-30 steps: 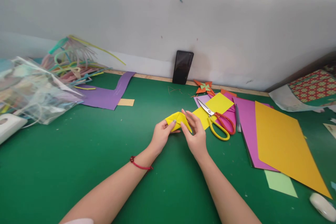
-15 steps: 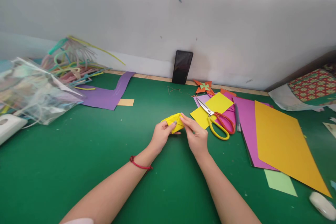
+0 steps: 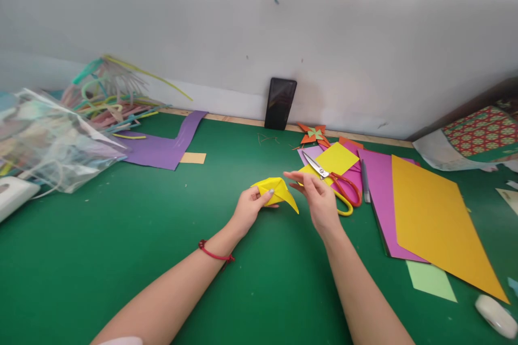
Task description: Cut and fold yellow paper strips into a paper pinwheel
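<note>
My left hand [image 3: 247,210] pinches a folded piece of yellow paper [image 3: 276,190] just above the green table [image 3: 121,237]; one pointed flap hangs down to the right. My right hand [image 3: 319,199] hovers a little to the right of the paper, fingers apart and holding nothing. A red cord bracelet [image 3: 214,253] is on my left wrist. Just behind my right hand lie scissors [image 3: 338,186] with red and yellow handles on yellow paper squares [image 3: 335,157].
Purple [image 3: 378,194] and orange [image 3: 433,215] paper sheets lie at the right, with a grey pen [image 3: 365,180] beside them. A phone [image 3: 280,103] leans on the wall. A plastic bag [image 3: 48,140], coloured strips [image 3: 113,97] and a purple cut sheet [image 3: 165,143] sit left.
My right hand has let go of the yellow paper and moved right with fingers spread. The paper's flap now hangs free, held by my left hand alone.
</note>
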The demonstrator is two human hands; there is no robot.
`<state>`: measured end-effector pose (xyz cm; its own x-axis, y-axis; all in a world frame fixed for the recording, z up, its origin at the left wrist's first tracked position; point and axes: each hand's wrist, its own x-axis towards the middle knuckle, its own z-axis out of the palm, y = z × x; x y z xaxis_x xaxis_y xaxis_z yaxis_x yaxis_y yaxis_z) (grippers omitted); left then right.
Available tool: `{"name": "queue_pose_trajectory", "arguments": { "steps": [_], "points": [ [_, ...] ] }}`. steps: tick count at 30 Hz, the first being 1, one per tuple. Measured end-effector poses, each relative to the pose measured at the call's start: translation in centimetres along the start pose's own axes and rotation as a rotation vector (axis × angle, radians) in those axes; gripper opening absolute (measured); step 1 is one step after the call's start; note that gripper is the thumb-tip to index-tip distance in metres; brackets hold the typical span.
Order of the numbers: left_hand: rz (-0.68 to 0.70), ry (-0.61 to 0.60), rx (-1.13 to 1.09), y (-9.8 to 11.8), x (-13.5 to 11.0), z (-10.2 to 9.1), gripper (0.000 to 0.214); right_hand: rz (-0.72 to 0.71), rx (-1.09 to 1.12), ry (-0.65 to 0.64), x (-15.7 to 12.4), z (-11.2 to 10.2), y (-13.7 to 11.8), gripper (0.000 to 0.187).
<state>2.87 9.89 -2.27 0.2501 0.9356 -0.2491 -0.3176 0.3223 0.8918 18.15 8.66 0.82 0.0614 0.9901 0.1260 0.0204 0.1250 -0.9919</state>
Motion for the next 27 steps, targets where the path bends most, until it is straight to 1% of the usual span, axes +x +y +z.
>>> {"name": "queue_pose_trajectory", "arguments": {
  "steps": [2, 5, 7, 9, 12, 15, 18, 20, 22, 24, 27],
  "points": [
    [-0.021, -0.049, 0.022, 0.1, -0.1, 0.0, 0.043, 0.129, 0.076, -0.045, 0.3, -0.7, 0.0, 0.034],
    [-0.036, -0.115, 0.046, 0.4, -0.3, 0.1, 0.040, 0.276, 0.137, -0.239, 0.4, -1.2, 0.5, 0.039],
    [-0.036, -0.144, 0.069, 0.5, -0.4, 0.0, 0.036, 0.328, 0.169, -0.346, 0.3, -1.3, 0.8, 0.041],
    [-0.033, -0.163, 0.092, 0.6, -0.4, -0.1, 0.034, 0.338, 0.173, -0.390, 0.2, -1.3, 1.0, 0.043],
    [-0.029, -0.178, 0.113, 0.5, -0.4, -0.2, 0.032, 0.319, 0.141, -0.381, 0.1, -1.2, 1.1, 0.042],
    [-0.028, -0.154, 0.108, 0.4, -0.3, -0.1, 0.034, 0.293, 0.093, -0.340, 0.2, -1.2, 1.1, 0.039],
    [-0.034, -0.122, 0.089, 0.4, -0.3, 0.0, 0.036, 0.182, -0.025, -0.311, 0.3, -1.9, 0.6, 0.032],
    [-0.039, -0.120, 0.075, 0.5, -0.3, 0.1, 0.036, 0.083, -0.112, -0.362, 0.3, -2.7, -0.1, 0.025],
    [-0.047, -0.128, 0.069, 0.5, -0.3, 0.0, 0.035, 0.010, -0.204, -0.467, 0.2, -3.5, -0.9, 0.023],
    [-0.053, -0.135, 0.071, 0.6, -0.3, 0.0, 0.034, -0.018, -0.289, -0.533, 0.1, -4.0, -1.6, 0.027],
    [-0.056, -0.136, 0.075, 0.6, -0.3, 0.1, 0.033, -0.024, -0.355, -0.541, -0.1, -4.0, -2.3, 0.029]
  ]
}}
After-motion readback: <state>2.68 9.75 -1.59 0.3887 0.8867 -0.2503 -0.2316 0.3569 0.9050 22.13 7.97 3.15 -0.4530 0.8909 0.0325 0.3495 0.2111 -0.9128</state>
